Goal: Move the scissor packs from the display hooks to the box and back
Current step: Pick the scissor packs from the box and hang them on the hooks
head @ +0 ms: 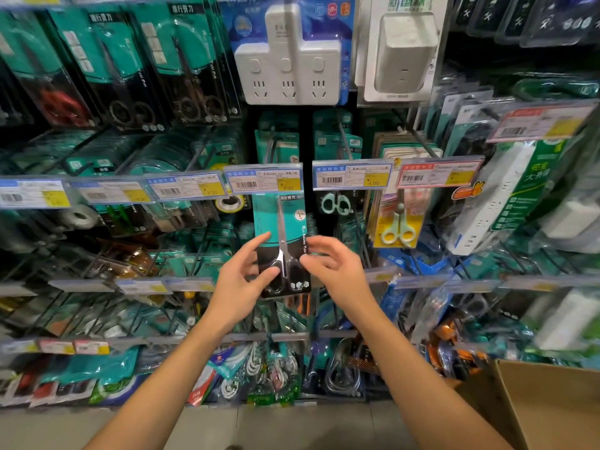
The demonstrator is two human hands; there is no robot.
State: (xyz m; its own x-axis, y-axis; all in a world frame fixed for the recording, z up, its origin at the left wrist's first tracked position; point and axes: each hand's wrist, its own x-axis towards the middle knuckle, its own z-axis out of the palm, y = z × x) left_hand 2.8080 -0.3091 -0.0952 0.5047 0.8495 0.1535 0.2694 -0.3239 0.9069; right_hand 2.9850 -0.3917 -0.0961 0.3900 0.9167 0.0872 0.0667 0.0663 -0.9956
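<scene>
1. Scissors are the job, and I am at the display now: one scissor pack (281, 245), teal above and black below, hangs at the centre of my view under a price tag (264, 179) at its 12 o'clock.

2. My left hand (242, 280) sits at the pack's 8 o'clock, fingers half curled, thumb and forefinger near or on its left edge; I cannot tell whether it grips.

3. My right hand (331, 266) sits at the pack's 3 o'clock, fingers spread and bent, tips just at the right edge. It looks loosely open, holding nothing firmly.

4. I judge this to be either the taking off or the hanging back on a hook; these views alone do not settle which. The top of the pack is hidden behind the price tag, so I cannot see whether its hole is on the hook.

5. The next move calls for a firm pinch on both edges and a straight slide along the hook, keeping the card from snagging on the tag strip.

6. The box (535, 407), brown cardboard and open, waits at 4 o'clock, low right, well apart from the pack.

7. Around me is a shop wall of wire hooks crowded with goods: more scissor packs at 10 o'clock, white power sockets (287, 64) at 12, yellow-handled scissors (397, 227) at 2. Pale floor (292, 427) shows at 6 o'clock.
</scene>
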